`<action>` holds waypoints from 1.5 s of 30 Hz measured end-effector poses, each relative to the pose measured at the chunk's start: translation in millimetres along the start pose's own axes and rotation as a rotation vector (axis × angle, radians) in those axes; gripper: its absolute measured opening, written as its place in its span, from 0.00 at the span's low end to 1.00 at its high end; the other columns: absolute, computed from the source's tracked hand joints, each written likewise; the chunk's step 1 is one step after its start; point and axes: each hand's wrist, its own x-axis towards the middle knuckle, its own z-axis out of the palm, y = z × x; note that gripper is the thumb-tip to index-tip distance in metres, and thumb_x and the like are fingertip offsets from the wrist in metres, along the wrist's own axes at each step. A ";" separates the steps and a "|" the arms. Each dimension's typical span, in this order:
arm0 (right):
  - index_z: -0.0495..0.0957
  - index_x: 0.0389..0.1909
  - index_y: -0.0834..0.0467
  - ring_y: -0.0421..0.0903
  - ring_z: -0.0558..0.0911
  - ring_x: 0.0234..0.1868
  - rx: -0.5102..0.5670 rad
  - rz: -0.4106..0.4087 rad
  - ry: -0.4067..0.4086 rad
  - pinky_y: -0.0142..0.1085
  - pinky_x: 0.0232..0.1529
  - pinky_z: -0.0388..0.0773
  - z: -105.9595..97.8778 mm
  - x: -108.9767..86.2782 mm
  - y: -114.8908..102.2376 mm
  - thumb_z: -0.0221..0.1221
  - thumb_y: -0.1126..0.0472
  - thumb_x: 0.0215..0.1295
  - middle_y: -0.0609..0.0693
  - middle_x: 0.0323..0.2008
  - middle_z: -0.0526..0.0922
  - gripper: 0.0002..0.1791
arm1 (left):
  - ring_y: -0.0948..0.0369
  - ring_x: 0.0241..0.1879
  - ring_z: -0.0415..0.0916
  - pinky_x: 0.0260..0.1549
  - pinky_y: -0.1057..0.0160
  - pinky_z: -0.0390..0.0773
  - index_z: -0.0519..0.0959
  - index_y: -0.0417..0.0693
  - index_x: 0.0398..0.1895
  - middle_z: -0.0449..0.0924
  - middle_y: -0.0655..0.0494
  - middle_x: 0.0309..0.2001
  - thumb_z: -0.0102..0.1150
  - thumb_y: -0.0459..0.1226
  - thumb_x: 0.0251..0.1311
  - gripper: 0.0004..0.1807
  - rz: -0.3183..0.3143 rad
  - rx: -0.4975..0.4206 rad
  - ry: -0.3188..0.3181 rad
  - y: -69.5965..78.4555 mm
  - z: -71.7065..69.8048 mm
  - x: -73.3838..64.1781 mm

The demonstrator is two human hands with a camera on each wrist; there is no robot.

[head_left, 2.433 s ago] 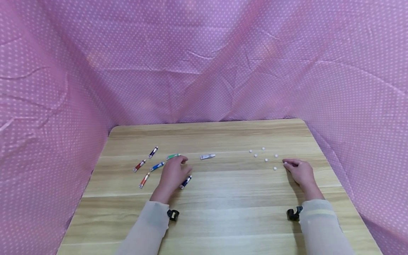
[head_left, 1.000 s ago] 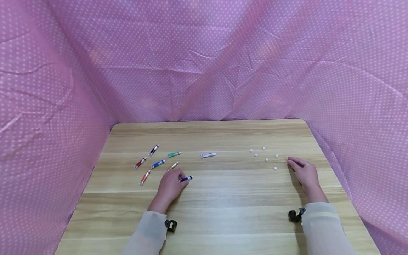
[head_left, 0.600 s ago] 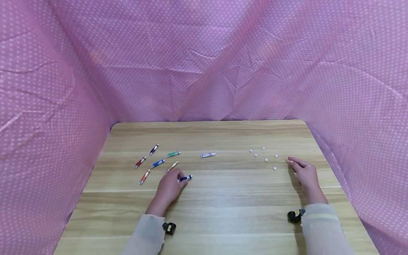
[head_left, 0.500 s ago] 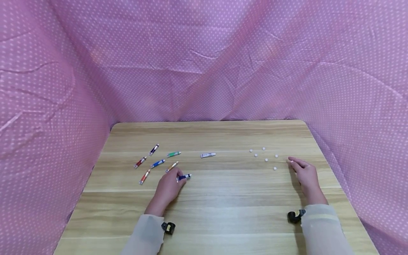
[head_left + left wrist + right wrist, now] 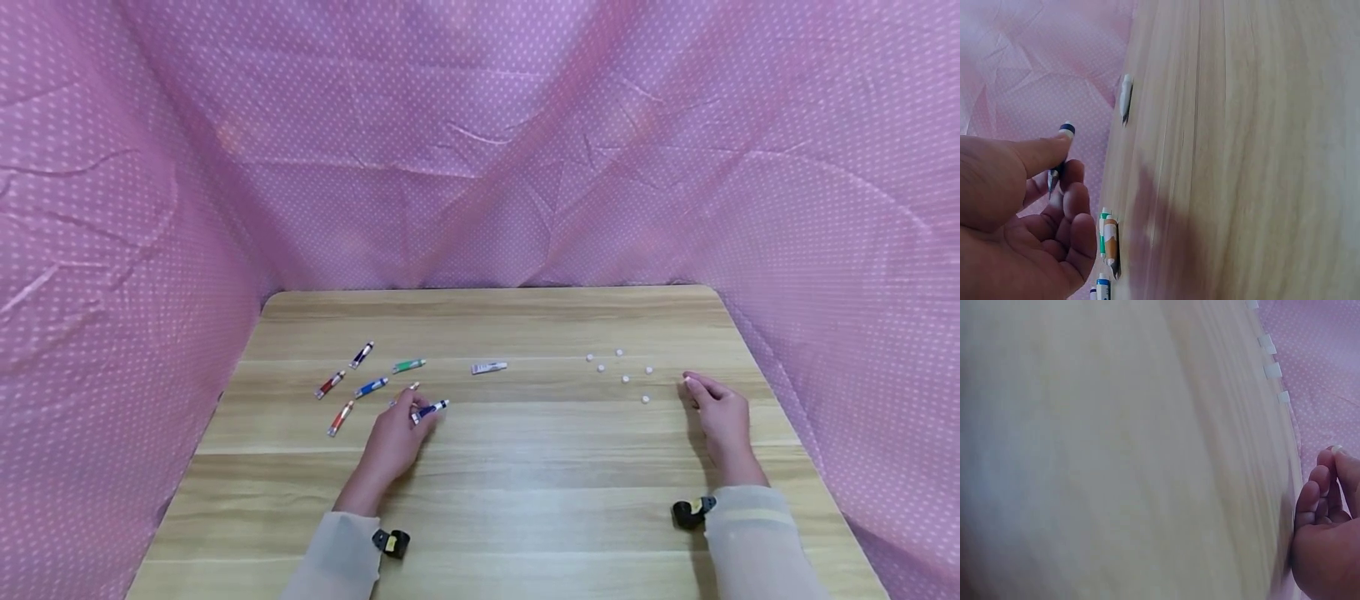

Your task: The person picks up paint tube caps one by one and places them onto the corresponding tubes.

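In the head view my left hand (image 5: 393, 437) pinches a dark blue paint tube (image 5: 430, 411) between thumb and fingers. The left wrist view shows that same tube (image 5: 1067, 129) raised off the table, its capped end pointing up past the thumb. An ochre paint tube (image 5: 415, 387) lies partly hidden behind the left hand. At the right, my right hand (image 5: 726, 421) pinches a small white round piece, mostly covered by the fingertips; a sliver of this white piece (image 5: 1335, 449) shows in the right wrist view. Several similar white pieces (image 5: 626, 379) lie left of that hand.
More paint tubes lie at the left of the wooden table (image 5: 540, 500): purple (image 5: 362, 355), red (image 5: 330, 385), orange (image 5: 341, 418), blue (image 5: 371, 387) and green (image 5: 408, 366). A white tube (image 5: 489, 367) lies near the middle. Pink dotted cloth (image 5: 480, 150) hangs behind the table.
My left hand has come down from beside the green tube, taken hold of the dark blue tube and lifted it. The right hand has drawn slightly right, away from the white pieces.
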 end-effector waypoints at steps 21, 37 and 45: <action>0.93 0.43 0.50 0.32 0.89 0.33 0.287 0.005 -0.010 0.24 0.40 0.87 9.7 -19.3 -16.4 0.68 0.63 0.75 0.35 0.29 0.92 0.06 | 0.57 0.49 0.84 0.55 0.52 0.87 0.81 0.53 0.61 0.86 0.54 0.51 0.67 0.38 0.75 0.15 0.014 -0.060 0.062 9.7 -2.3 -8.1; 0.89 0.54 0.64 0.34 0.86 0.33 0.161 -0.153 -0.036 0.23 0.39 0.83 44.9 -58.1 -52.3 0.71 0.63 0.71 0.38 0.32 0.93 0.14 | 0.60 0.42 0.80 0.44 0.64 0.81 0.84 0.58 0.52 0.85 0.57 0.43 0.72 0.40 0.71 0.11 0.089 -0.144 0.046 17.0 -1.2 -18.9; 0.87 0.54 0.68 0.34 0.84 0.32 0.127 -0.211 -0.083 0.24 0.38 0.82 60.4 -76.2 -59.3 0.72 0.62 0.71 0.36 0.30 0.90 0.16 | 0.59 0.41 0.79 0.41 0.65 0.80 0.86 0.58 0.51 0.85 0.57 0.43 0.74 0.41 0.69 0.11 0.071 -0.176 0.034 21.5 0.2 -20.5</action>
